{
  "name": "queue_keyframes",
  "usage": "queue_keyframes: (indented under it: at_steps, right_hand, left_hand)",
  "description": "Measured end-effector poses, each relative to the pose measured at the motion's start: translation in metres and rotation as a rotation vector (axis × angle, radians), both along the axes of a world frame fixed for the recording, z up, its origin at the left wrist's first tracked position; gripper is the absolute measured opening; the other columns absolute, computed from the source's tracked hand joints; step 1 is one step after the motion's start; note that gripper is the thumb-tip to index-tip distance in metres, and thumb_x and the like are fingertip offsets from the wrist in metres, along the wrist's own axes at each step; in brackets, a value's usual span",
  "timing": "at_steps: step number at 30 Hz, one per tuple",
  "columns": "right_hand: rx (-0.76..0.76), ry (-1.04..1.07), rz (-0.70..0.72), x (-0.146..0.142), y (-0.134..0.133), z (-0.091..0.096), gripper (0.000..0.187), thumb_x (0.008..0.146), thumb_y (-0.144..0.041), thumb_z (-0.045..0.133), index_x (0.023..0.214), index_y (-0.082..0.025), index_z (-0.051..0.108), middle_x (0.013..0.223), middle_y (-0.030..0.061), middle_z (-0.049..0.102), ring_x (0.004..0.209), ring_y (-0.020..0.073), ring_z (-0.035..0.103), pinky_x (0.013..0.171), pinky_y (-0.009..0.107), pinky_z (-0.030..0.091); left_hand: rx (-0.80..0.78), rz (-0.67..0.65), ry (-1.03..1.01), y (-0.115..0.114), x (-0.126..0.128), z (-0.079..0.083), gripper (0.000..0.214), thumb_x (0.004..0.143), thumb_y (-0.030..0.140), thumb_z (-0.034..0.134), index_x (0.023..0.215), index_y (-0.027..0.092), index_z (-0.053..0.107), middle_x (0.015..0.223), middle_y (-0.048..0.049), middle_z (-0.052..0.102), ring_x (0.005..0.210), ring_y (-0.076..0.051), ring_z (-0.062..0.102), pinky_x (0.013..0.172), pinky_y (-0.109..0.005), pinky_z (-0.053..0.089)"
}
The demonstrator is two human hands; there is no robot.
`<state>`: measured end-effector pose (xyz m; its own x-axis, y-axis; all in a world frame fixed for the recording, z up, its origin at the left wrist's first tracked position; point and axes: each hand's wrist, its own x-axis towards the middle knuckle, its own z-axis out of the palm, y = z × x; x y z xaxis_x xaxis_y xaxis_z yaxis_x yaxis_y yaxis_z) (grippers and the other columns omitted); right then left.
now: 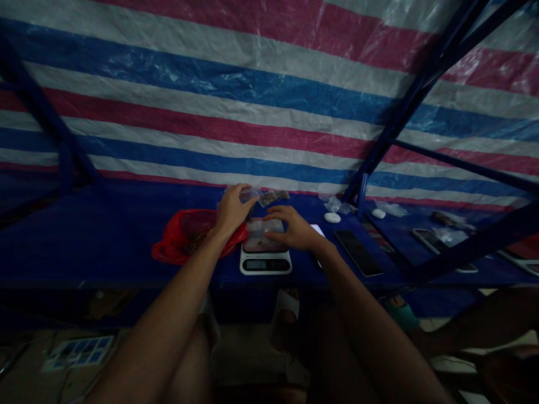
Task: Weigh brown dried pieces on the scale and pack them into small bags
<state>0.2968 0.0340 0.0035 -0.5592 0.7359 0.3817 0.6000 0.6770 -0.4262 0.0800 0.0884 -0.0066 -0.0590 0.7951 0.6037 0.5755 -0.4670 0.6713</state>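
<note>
A small white digital scale [265,262] stands near the front edge of the blue table [105,241]. On its platform lies a clear plastic bag [263,233] with a little brown material in it. My right hand [292,227] rests on that bag with its fingers curled over it. My left hand [231,210] reaches past the scale and pinches another small clear bag [248,194]. Filled clear bags of brown pieces [273,196] lie just behind.
A red plastic bag [181,241] with brown pieces lies open left of the scale. A black phone [357,252] and a white oval object [332,217] lie to the right. A blue metal frame post [362,193] divides off a neighbouring table with another phone [429,240].
</note>
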Motion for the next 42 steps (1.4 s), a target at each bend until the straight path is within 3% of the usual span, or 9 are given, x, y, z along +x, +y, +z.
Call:
queue_keyframes:
  at_steps: [3, 8, 13, 17, 21, 27, 33, 38, 42]
  right_hand:
    - [0.073, -0.108, 0.1, -0.006, -0.009, 0.01, 0.017, 0.086, -0.027, 0.081, 0.103, -0.025, 0.084, 0.152, 0.0117, 0.059, 0.147, 0.0378, 0.045, 0.119, 0.061, 0.037]
    - [0.067, -0.244, 0.116, -0.02, -0.012, 0.011, 0.007, 0.086, -0.026, 0.08, 0.089, -0.027, 0.086, 0.157, 0.0073, 0.055, 0.153, 0.0454, 0.034, 0.118, 0.069, 0.036]
    - [0.104, -0.222, 0.12, -0.021, -0.01, 0.011, 0.011, 0.089, -0.019, 0.073, 0.086, -0.024, 0.083, 0.149, 0.0096, 0.062, 0.15, 0.0395, 0.04, 0.121, 0.063, 0.037]
    - [0.135, -0.022, -0.014, -0.008, -0.006, 0.012, 0.01, 0.093, -0.022, 0.07, 0.093, -0.022, 0.08, 0.143, 0.0127, 0.065, 0.141, 0.034, 0.051, 0.12, 0.06, 0.037]
    - [0.102, 0.076, -0.1, 0.004, -0.001, 0.004, 0.007, 0.09, -0.02, 0.072, 0.091, -0.021, 0.078, 0.133, 0.013, 0.069, 0.133, 0.0322, 0.057, 0.115, 0.056, 0.041]
    - [0.089, 0.158, -0.089, 0.006, 0.004, -0.002, 0.008, 0.089, -0.018, 0.07, 0.091, -0.02, 0.077, 0.115, 0.0106, 0.077, 0.12, 0.0282, 0.066, 0.107, 0.048, 0.047]
    - [0.08, 0.22, -0.101, 0.001, 0.005, 0.0, 0.008, 0.092, -0.022, 0.069, 0.096, -0.02, 0.076, 0.115, 0.0117, 0.077, 0.116, 0.0274, 0.068, 0.107, 0.046, 0.048]
    - [0.047, 0.185, -0.102, -0.001, 0.006, -0.002, 0.009, 0.092, -0.02, 0.069, 0.094, -0.02, 0.077, 0.111, 0.01, 0.078, 0.114, 0.0268, 0.069, 0.105, 0.046, 0.049]
    - [0.049, 0.165, -0.105, -0.003, 0.007, -0.003, 0.012, 0.093, -0.022, 0.069, 0.093, -0.021, 0.08, 0.114, 0.0113, 0.078, 0.115, 0.0284, 0.069, 0.106, 0.048, 0.049]
  left_hand:
    - [-0.089, 0.037, 0.129, 0.003, 0.004, -0.007, 0.031, 0.085, 0.031, 0.081, 0.113, 0.021, 0.07, 0.12, -0.0099, 0.076, 0.111, -0.026, 0.071, 0.098, -0.039, 0.054]
    - [-0.158, 0.105, 0.196, 0.003, 0.006, -0.006, 0.039, 0.087, 0.039, 0.079, 0.12, 0.022, 0.067, 0.124, -0.0122, 0.075, 0.118, -0.03, 0.069, 0.096, -0.04, 0.053]
    - [-0.284, 0.126, 0.214, 0.0, 0.002, -0.003, 0.052, 0.085, 0.047, 0.079, 0.128, 0.024, 0.062, 0.128, -0.0134, 0.075, 0.118, -0.031, 0.07, 0.094, -0.041, 0.054]
    - [-0.283, 0.103, 0.198, -0.005, -0.005, 0.0, 0.052, 0.087, 0.05, 0.075, 0.129, 0.022, 0.062, 0.13, -0.0142, 0.074, 0.117, -0.03, 0.071, 0.093, -0.039, 0.054]
    - [-0.25, 0.063, 0.235, -0.006, -0.012, -0.002, 0.045, 0.088, 0.043, 0.075, 0.126, 0.022, 0.065, 0.13, -0.0123, 0.074, 0.112, -0.027, 0.072, 0.093, -0.037, 0.055]
    - [-0.178, 0.081, 0.144, 0.005, -0.015, -0.013, 0.051, 0.086, 0.031, 0.078, 0.133, 0.018, 0.064, 0.127, -0.0136, 0.072, 0.108, -0.025, 0.071, 0.096, -0.037, 0.055]
    - [-0.196, -0.016, 0.284, 0.004, -0.014, -0.019, 0.055, 0.086, 0.046, 0.078, 0.131, 0.017, 0.066, 0.135, -0.0146, 0.069, 0.127, -0.03, 0.064, 0.11, -0.042, 0.048]
    - [-0.128, 0.062, 0.374, -0.012, -0.027, -0.004, 0.052, 0.091, 0.052, 0.07, 0.131, 0.019, 0.068, 0.137, -0.0142, 0.068, 0.132, -0.033, 0.059, 0.114, -0.045, 0.045]
    - [-0.125, 0.13, 0.386, -0.031, -0.051, 0.017, 0.035, 0.099, 0.044, 0.055, 0.116, 0.019, 0.073, 0.123, -0.0138, 0.075, 0.118, -0.031, 0.067, 0.106, -0.043, 0.051]
